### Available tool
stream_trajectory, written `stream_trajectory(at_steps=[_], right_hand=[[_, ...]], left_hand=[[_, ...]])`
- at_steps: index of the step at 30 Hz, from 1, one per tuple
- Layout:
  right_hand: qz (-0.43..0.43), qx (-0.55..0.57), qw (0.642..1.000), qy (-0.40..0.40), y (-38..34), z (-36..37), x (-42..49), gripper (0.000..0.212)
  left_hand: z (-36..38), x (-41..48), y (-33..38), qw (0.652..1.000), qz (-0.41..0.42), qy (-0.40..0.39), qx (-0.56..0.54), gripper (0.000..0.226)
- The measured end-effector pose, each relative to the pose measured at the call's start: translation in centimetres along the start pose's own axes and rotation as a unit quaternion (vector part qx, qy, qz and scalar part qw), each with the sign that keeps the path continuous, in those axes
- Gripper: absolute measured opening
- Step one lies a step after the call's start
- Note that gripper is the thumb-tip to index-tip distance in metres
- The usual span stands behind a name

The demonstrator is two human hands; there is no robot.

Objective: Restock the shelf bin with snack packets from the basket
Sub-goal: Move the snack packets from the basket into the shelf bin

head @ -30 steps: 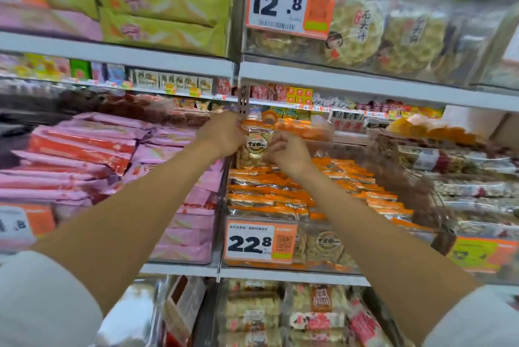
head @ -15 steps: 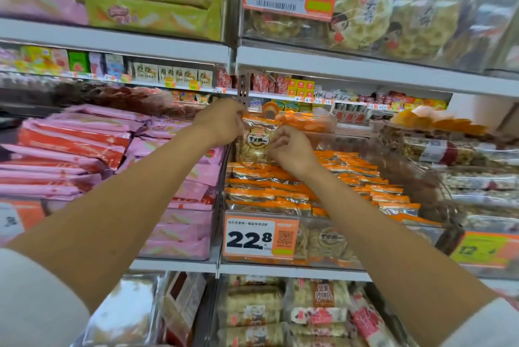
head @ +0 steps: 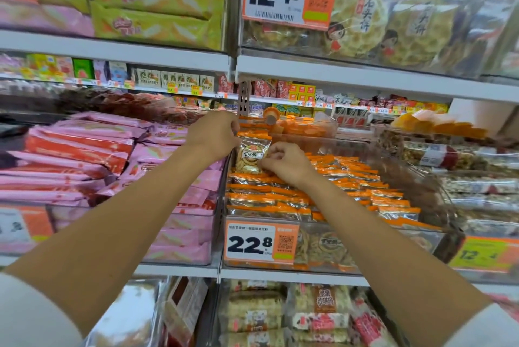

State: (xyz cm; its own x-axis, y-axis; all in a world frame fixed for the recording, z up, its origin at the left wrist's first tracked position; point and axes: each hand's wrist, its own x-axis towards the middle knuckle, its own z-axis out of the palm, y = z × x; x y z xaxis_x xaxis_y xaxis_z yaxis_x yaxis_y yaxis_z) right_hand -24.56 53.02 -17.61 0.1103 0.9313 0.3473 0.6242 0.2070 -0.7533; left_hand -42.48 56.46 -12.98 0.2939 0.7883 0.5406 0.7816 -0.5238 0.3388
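While reaching in from the near side, crosses first the clear front wall of the shelf bin (head: 373,248) and its price tag (head: 261,242), both well below and nearer than either grip. Next, under and to the right of the right grip (head: 283,162), rows of orange-topped packets (head: 354,181), overlapped like tiles, long axes across the bin. Then the grips themselves, both narrow and pinching one snack packet (head: 250,155): left grip (head: 213,136) curled on its top-left corner, right grip on its lower right edge. Stands upright directly between the two grips, touching both, long axis vertical, label facing out, orange strip on top, bottom edge at or just above the rear of the left-hand row; cannot tell which. Looks like the placing step, with only a short way down and slightly back from the grips into the back-left of the bin. Right grip lower and nearer the row, so probably the one to steer the bottom edge in. Left of the left grip, a neighbouring stack of pink packets (head: 84,150). Beyond both grips, a slotted shelf upright (head: 243,96) and farther shelves of small boxes. No basket in view.
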Motion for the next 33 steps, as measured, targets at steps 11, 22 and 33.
stream_trajectory(at_steps=[11, 22, 33], right_hand=[[-0.007, 0.024, 0.997, 0.073, -2.0, -2.6, -1.8, 0.020], [-0.037, -0.102, 0.974, 0.201, -0.3, -9.0, -16.3, 0.020], [0.162, -0.087, 0.968, 0.169, 13.4, -12.8, -35.3, 0.025]], left_hand=[[-0.9, -2.0, 2.3, 0.999, -0.011, 0.032, -0.006, 0.009], [1.5, -11.8, 14.5, 0.997, 0.050, -0.001, -0.061, 0.010], [15.0, -25.2, 24.8, 0.951, 0.091, -0.268, -0.122, 0.025]])
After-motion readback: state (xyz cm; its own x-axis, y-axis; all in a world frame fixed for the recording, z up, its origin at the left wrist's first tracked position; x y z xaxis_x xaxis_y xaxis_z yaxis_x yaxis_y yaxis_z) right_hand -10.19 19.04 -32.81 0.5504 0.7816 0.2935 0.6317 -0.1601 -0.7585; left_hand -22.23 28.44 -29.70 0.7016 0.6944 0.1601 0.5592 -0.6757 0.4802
